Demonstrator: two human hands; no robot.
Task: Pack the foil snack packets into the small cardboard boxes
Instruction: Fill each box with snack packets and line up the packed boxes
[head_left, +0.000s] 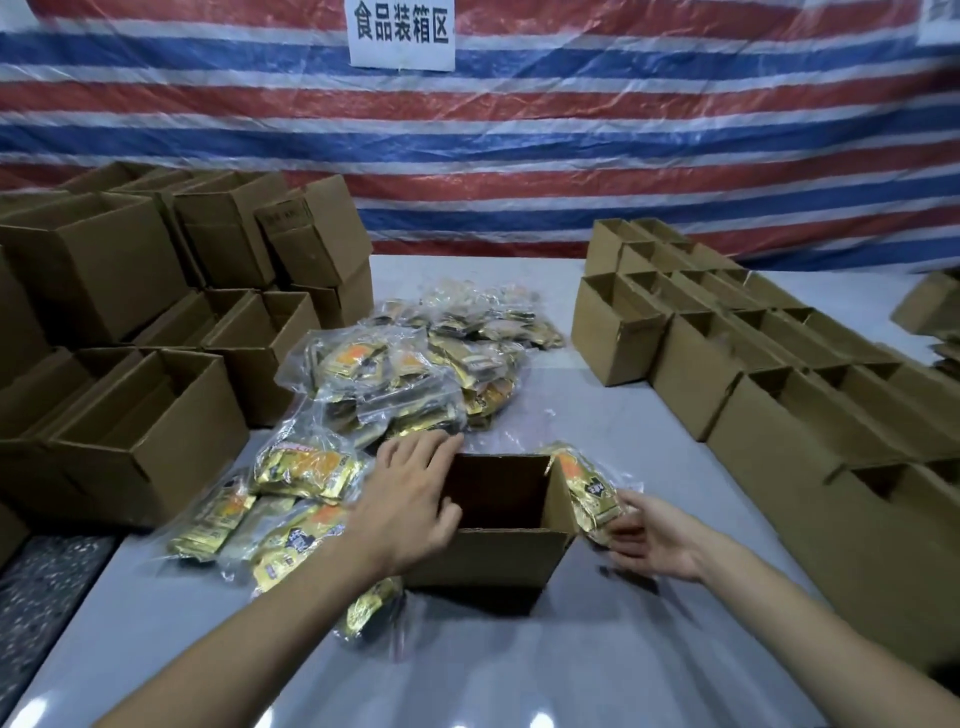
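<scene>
An open small cardboard box (493, 558) stands in front of me on the grey table (597, 649), its inside dark and apparently empty. My left hand (410, 499) rests over the box's left wall, fingers spread and the thumb at the rim. My right hand (649, 538) holds a clear bag of gold and orange foil snack packets (584, 493) against the box's right side. More bags of packets (296, 499) lie to the left of the box, and a bigger heap (431, 364) lies behind it.
Stacks of open empty cardboard boxes (140, 415) fill the left side. Rows of small open boxes (737, 364) line the right side. A striped red, white and blue tarp with a white sign (401, 31) hangs behind the table.
</scene>
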